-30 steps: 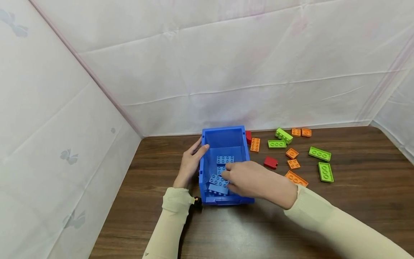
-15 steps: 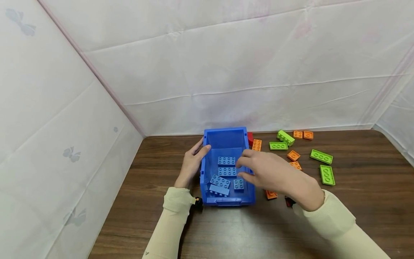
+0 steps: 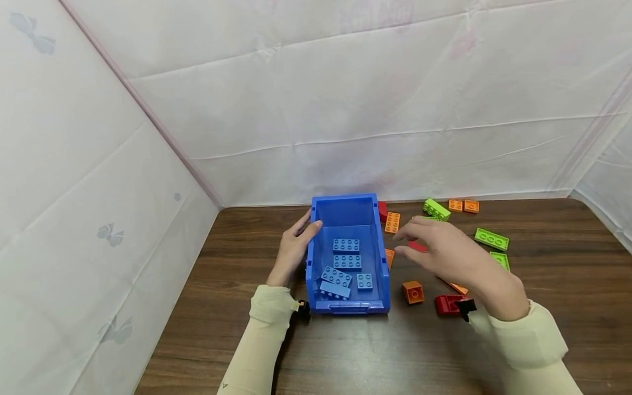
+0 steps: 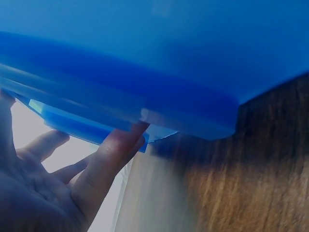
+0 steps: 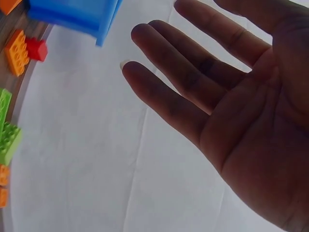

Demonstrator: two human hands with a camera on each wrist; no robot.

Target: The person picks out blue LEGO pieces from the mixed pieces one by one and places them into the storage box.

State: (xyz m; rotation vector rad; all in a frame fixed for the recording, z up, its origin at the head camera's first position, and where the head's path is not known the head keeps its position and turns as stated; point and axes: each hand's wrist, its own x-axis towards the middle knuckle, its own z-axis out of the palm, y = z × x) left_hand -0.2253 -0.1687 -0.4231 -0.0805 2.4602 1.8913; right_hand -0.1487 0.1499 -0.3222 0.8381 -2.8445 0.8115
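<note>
My left hand (image 3: 290, 249) holds the left side of a blue plastic bin (image 3: 343, 211), its thumb over the rim and its fingers outside. The left wrist view shows the thumb (image 4: 108, 154) against the rim, with part of it hidden. Several blue toy bricks (image 3: 347, 262) lie on the bin floor, among them a small square brick (image 3: 364, 281). Right of the bin, my right hand (image 3: 456, 255) hovers above loose bricks with bent, spread fingers. Its palm (image 5: 256, 130) shows nothing held in the right wrist view.
Orange bricks (image 3: 413, 292), red bricks (image 3: 448, 305) and green bricks (image 3: 491, 239) lie scattered on the wooden table (image 3: 232, 274) right of the bin. A white cloth wall (image 3: 316, 109) rises behind the table, and another stands at the left.
My right hand has left the bin's inside and moved right over the loose bricks. The small square brick it covered now shows on the bin floor. My left hand stays at the bin.
</note>
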